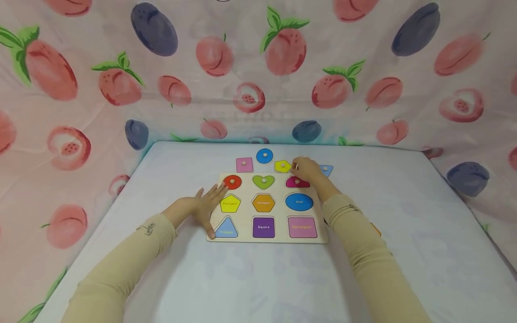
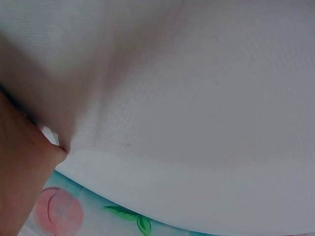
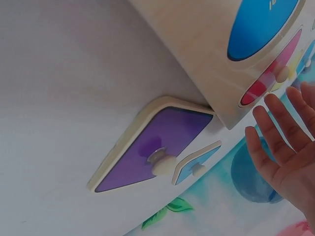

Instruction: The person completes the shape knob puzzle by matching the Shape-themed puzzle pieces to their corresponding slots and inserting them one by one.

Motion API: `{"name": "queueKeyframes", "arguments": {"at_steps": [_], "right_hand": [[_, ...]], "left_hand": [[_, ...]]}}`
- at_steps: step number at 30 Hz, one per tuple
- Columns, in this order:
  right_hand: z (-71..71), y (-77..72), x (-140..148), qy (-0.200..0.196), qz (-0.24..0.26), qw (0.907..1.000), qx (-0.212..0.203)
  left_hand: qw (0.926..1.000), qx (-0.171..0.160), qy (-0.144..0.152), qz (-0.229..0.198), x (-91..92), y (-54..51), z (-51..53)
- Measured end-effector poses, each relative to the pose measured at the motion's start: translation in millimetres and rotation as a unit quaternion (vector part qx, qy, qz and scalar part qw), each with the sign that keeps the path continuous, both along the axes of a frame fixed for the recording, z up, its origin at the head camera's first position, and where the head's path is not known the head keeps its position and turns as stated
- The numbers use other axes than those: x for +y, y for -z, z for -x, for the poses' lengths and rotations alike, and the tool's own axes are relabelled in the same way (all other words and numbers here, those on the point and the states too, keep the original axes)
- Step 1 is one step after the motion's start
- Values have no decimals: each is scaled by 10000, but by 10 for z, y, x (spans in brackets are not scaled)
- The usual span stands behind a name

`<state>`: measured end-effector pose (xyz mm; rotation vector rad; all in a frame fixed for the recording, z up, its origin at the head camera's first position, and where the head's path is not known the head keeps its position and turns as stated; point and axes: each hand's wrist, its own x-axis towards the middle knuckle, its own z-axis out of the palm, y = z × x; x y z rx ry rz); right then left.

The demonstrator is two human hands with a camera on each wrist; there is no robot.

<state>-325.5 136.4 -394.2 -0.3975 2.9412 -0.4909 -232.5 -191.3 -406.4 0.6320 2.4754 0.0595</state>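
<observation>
- Beyond the far edge of the puzzle board [image 1: 245, 220], a yellow pentagon [image 1: 281, 168] lies immediately left of the fingertips of a person's right hand [image 1: 305, 169], the nearer of the two; its near-even sides give no clear long axis.
- Thumb and forefinger bend close together at the piece's right side, while other fingers extend loosely in the right wrist view; whether they pinch it cannot be made out.
- Spread fingers of the left hand [image 1: 203, 207] rest on the board's left side, gripping nothing.
- Flat and bright, the pentagon carries a pale round knob [image 1: 282, 165].
- Also beyond the board sit a blue oval [image 1: 264, 158] and a pink rectangle [image 1: 244, 168]; a purple square [image 3: 157, 137] lies by its far right corner.
</observation>
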Motion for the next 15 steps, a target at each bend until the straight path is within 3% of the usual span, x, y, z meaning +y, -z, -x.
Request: {"name": "queueKeyframes", "arguments": {"at_steps": [15], "right_hand": [[20, -114, -287, -130, -11, 9995, 283]], "left_hand": [[10000, -55, 7, 44, -17, 8, 2]]}}
